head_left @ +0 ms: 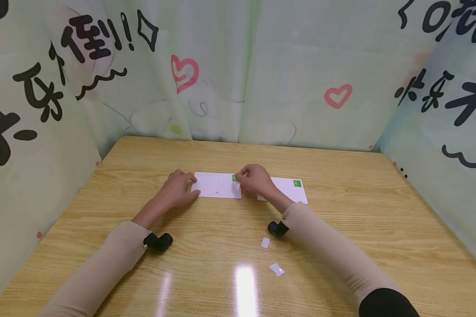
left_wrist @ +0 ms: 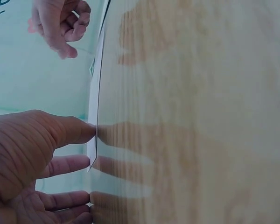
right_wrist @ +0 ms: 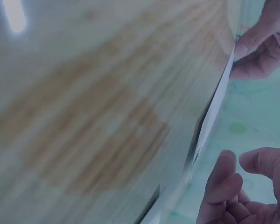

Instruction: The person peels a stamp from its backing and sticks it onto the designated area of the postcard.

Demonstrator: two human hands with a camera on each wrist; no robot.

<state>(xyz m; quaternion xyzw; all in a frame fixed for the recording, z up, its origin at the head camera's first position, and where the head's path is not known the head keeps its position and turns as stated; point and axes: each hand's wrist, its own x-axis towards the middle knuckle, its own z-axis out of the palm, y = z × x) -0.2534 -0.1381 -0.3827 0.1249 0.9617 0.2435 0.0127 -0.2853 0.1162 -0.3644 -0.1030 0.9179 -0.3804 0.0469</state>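
Observation:
A white envelope (head_left: 216, 186) lies flat on the table. At its top right corner is a small green stamp (head_left: 234, 178), partly covered by the right hand. My left hand (head_left: 178, 189) rests at the envelope's left end, its straight thumb and fingers touching the paper. My right hand (head_left: 255, 179) is over the right end, beside the stamp. Seen from the right wrist, its fingers (right_wrist: 224, 163) are loosely bent and a gap separates index finger and thumb, nothing showing between them. Partly behind that hand lies a second white envelope (head_left: 283, 188) bearing its own green stamp (head_left: 297, 183).
Two small white paper scraps (head_left: 265, 242) lie on the wooden table (head_left: 206, 281) near the right forearm. A pale printed curtain (head_left: 262, 88) with black writing and red hearts hangs behind the table and along both sides. Black wrist cameras (head_left: 158, 242) sit below the sleeves.

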